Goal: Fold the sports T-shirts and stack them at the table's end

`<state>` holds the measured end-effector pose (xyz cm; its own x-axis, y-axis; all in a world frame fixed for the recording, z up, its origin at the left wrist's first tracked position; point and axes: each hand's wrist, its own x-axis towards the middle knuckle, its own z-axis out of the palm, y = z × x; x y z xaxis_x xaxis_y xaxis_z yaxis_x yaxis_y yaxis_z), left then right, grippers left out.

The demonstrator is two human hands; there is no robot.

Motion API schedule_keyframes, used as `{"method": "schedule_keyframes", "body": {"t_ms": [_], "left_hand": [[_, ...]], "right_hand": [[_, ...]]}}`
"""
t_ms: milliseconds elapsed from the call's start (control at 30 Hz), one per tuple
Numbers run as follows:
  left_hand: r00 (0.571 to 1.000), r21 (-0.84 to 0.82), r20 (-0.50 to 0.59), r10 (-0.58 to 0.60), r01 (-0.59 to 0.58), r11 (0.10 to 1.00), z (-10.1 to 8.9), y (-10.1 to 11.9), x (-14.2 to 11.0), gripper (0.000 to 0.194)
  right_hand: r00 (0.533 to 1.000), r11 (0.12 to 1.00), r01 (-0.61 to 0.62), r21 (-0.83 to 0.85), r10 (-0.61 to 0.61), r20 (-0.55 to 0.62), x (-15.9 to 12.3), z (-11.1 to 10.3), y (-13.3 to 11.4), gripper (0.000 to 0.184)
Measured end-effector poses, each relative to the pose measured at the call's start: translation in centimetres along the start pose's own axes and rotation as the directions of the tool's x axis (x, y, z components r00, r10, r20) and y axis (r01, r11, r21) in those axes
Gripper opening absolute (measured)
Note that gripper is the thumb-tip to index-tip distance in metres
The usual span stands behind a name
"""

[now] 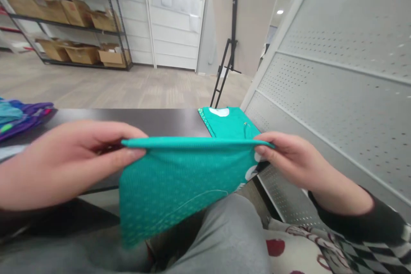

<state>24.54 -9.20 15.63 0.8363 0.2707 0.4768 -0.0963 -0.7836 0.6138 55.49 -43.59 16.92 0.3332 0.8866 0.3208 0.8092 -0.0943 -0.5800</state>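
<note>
Stretched between my hands is a teal garment (186, 171) with small light dots and white patches near its right side. Its top edge runs nearly level, while the rest hangs down above my lap. A loose pale thread lies across its lower part. My left hand (80, 158) pinches the top left corner between thumb and fingers. My right hand (289, 154) pinches the top right corner in the same way. Behind the right end, a folded teal garment (229, 122) with a white patch lies on the dark table (128, 119).
Purple and blue clothing (27, 115) lies at the table's left end. A grey perforated panel (340, 81) rises close on my right. Beyond the table stand a black easel-like stand (234, 13) and a shelf rack (67, 27) with cardboard boxes (77, 12).
</note>
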Motion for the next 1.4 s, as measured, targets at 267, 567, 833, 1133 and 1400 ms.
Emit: {"method": "schedule_keyframes", "body": {"t_ms": [267, 567, 833, 1133, 1400], "left_hand": [[0.973, -0.174, 0.103, -0.206, 0.221, 0.96, 1.3, 1.6, 17.1, 0.017], [0.998, -0.072, -0.051, 0.022, -0.026, 0.997, 9.7, 1.2, 29.5, 0.016], [0.92, 0.262, 0.315, 0.235, -0.322, 0.91, 27.2, -3.8, 19.9, 0.022], [0.888, 0.182, 0.335, 0.315, -0.389, 0.903, 30.6, -6.6, 13.7, 0.038], [0.986, 0.381, 0.157, 0.055, -0.112, 0.918, 17.8, -18.9, 10.2, 0.031]], "right_hand": [[0.984, 0.987, -0.155, 0.047, 0.158, -0.081, 11.3, -6.9, 4.2, 0.032], [0.894, 0.978, -0.19, -0.089, 0.135, -0.426, 18.0, -16.2, 12.4, 0.028], [0.941, 0.921, -0.331, -0.207, 0.305, -0.146, 3.9, -8.3, 25.4, 0.032], [0.937, 0.83, -0.279, -0.483, 0.345, 0.052, -1.4, -4.7, 28.0, 0.058], [0.98, 0.901, 0.03, -0.434, 0.059, 0.19, 9.0, 2.7, 20.5, 0.054]]}}
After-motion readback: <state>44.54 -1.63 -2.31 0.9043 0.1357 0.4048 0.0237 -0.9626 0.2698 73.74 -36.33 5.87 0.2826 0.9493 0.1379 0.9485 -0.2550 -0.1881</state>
